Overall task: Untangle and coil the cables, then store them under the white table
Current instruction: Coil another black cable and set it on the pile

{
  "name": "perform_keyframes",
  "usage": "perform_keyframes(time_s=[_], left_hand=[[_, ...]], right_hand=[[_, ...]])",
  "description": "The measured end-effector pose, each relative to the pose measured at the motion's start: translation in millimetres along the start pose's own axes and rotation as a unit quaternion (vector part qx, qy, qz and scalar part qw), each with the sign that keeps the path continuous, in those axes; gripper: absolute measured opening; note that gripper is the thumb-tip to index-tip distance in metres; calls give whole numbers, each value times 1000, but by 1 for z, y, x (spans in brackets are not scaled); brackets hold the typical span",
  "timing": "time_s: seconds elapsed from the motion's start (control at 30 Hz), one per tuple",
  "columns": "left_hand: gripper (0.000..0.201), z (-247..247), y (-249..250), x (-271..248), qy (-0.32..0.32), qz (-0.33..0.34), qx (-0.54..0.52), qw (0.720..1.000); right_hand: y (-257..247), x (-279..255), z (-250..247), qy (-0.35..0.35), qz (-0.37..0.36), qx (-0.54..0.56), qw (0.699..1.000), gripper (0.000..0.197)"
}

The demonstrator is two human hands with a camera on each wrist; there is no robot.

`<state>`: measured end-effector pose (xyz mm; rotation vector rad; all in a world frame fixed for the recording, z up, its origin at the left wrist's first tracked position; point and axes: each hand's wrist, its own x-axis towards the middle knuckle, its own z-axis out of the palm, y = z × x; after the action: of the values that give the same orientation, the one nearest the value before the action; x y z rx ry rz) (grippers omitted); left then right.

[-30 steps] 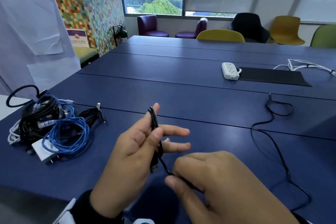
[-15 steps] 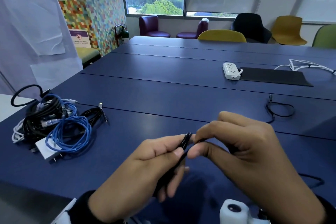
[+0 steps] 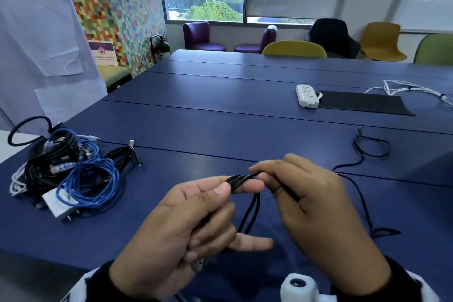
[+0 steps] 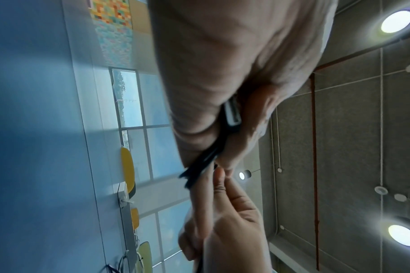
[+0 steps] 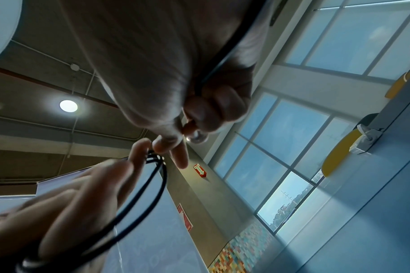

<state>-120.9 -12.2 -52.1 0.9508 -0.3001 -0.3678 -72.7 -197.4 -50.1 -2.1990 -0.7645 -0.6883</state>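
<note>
**Another loop added since a second ago**

Both my hands have closed together: left hand (image 3: 186, 223) pinches several gathered loops of the black cable (image 3: 247, 213), right hand (image 3: 316, 206) grips the strand feeding in. I judge coiling partly done; the cable's tail (image 3: 362, 154) trails right of the hands. Left of them, the tangled pile (image 3: 63, 169) awaits. Nothing stored yet.

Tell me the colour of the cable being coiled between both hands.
Black; the cable shows best in the head view.
</note>
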Motion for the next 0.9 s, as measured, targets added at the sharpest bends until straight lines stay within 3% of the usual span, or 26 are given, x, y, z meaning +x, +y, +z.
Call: perform_keyframes(time_s=[0.27, 0.4, 0.47, 0.53, 0.6, 0.77, 0.9], left_hand=[[42, -4, -2, 1, 0, 35, -77, 996], [43, -7, 2, 0, -8, 64, -141, 988], [42, -2, 2, 3, 42, 90, -136, 986], [41, 4, 3, 7, 129, 125, -109, 978], [40, 8, 5, 10, 183, 156, -88, 967], [31, 4, 7, 15, 220, 207, -14, 953], [32, 7, 3, 17, 215, 203, 40, 954]], right_hand=[[-6, -5, 6, -83, 29, -70, 994, 33], [-11, -9, 7, -195, 65, -76, 976, 45], [-15, -11, 6, -227, 72, -79, 968, 41], [-20, -10, 8, -229, 51, -113, 966, 23], [-24, -9, 7, -210, 37, -149, 966, 28], [-33, -9, 0, -209, -15, -182, 961, 31], [-37, -9, -5, -234, -25, -188, 954, 27]])
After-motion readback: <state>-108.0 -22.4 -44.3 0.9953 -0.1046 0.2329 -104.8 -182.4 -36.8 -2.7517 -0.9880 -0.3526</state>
